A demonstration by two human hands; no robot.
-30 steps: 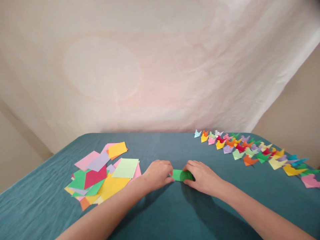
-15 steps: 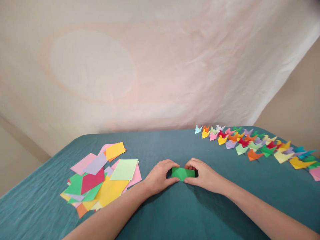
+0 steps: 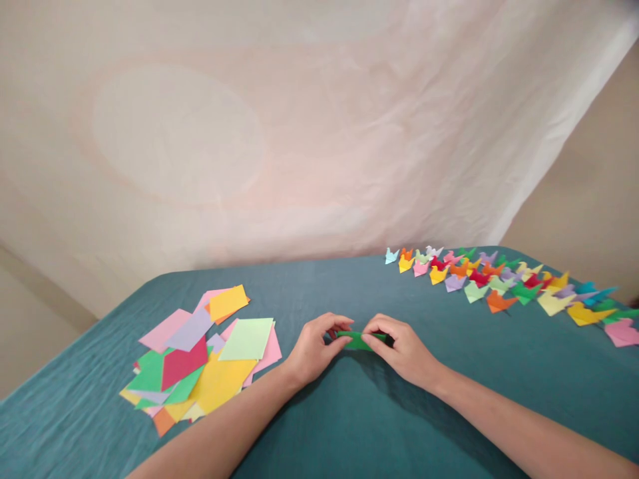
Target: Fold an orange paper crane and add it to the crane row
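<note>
A small folded green paper (image 3: 360,340) sits between both hands, just above the teal tablecloth (image 3: 349,426). My left hand (image 3: 317,344) pinches its left end with thumb and fingers. On the other side, my right hand (image 3: 399,346) pinches its right end. The paper shows as a narrow strip, seen nearly edge-on, and the fingertips hide part of it.
A loose heap of coloured paper squares (image 3: 200,356) lies left of the hands. Several small folded paper figures (image 3: 499,283) in many colours run in a band along the far right of the table. A pale cloth backdrop (image 3: 299,133) hangs behind.
The green paper went from lying flat and wide under my hands to a narrower strip pinched at both ends. Both hands drew slightly closer and rose a little.
</note>
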